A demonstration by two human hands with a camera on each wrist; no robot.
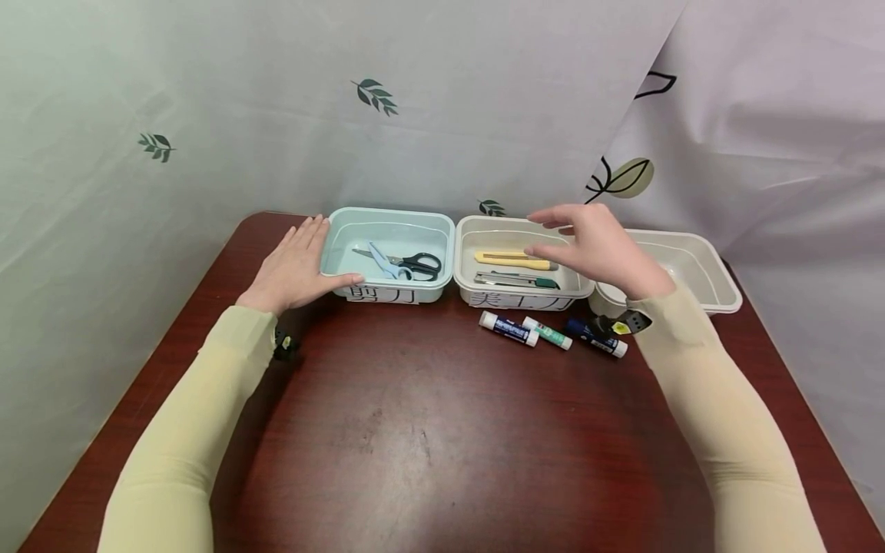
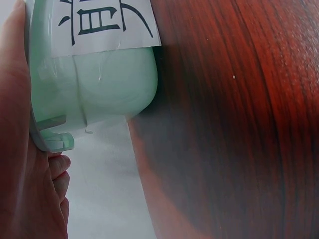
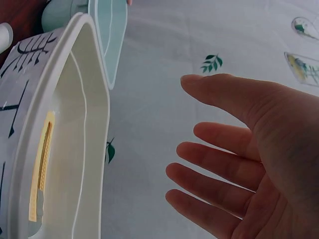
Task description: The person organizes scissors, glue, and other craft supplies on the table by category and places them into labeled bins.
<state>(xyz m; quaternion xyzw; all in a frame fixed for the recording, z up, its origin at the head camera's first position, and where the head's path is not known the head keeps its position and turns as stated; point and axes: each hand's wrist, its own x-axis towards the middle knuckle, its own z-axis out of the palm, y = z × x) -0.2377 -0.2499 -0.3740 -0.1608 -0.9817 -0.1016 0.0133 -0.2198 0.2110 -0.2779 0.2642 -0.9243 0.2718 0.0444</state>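
My left hand (image 1: pixel 293 265) rests at the left end of a pale green plastic bin (image 1: pixel 390 213), fingers straight along its side and thumb over the front rim. Inside that bin lie black-handled scissors (image 1: pixel 423 265) and light blue scissors (image 1: pixel 382 259). My right hand (image 1: pixel 594 242) hovers above the right part of a cream bin (image 1: pixel 498 223); its fingers are spread, with nothing between them and the thumb. In this cream bin are a yellow utility knife (image 1: pixel 513 260) and a clear-and-green utility knife (image 1: pixel 517 281). The right wrist view shows the open palm (image 3: pixel 289 149) beside the bin.
Three glue sticks lie before the bins: a white-capped blue one (image 1: pixel 508 329), a green one (image 1: pixel 548 333) and a dark blue one (image 1: pixel 596 339). Another cream bin (image 1: pixel 694 257) stands at the right, partly behind my right arm. A patterned cloth (image 1: pixel 442 115) hangs behind the table (image 1: pixel 415 430).
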